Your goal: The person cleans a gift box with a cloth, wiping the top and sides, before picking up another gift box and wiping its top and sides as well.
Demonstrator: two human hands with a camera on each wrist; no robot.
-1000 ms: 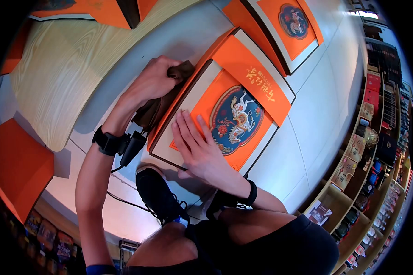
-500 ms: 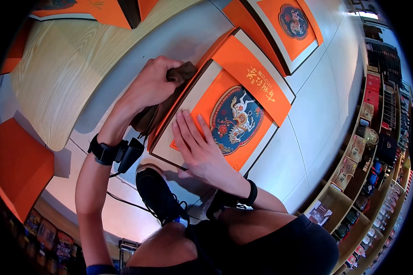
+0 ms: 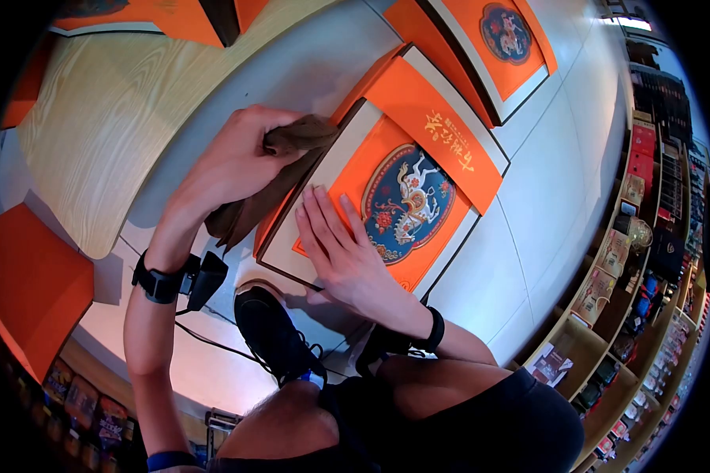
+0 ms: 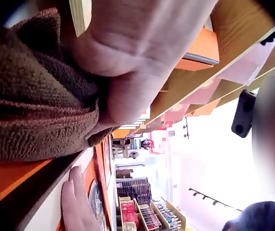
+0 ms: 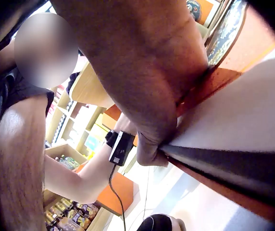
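Observation:
In the head view an orange gift box (image 3: 355, 169) with white and dark edges rests on the floor. Its lid carries a blue panel (image 3: 412, 203) with a white horse. My left hand (image 3: 233, 158) grips a bunched brown cloth (image 3: 304, 134) against the box's left side. Close up in the left wrist view, the terry cloth (image 4: 31, 106) hangs in thick folds from the fingers. My right hand (image 3: 347, 260) lies on the lid's near left part with fingers extended. In the right wrist view its thumb (image 5: 152, 156) reaches over the box's edge.
A second orange box (image 3: 493, 59) stands just beyond the first. To the left is a pale wooden table (image 3: 95, 118), with an orange box (image 3: 35, 288) below it. Stocked shelves (image 3: 607, 307) line the right side. My shoe (image 3: 272, 335) is close to the box's near edge.
My left hand has drawn the cloth a little toward me and to the left along the box's side. The right hand and the box have stayed nearly still.

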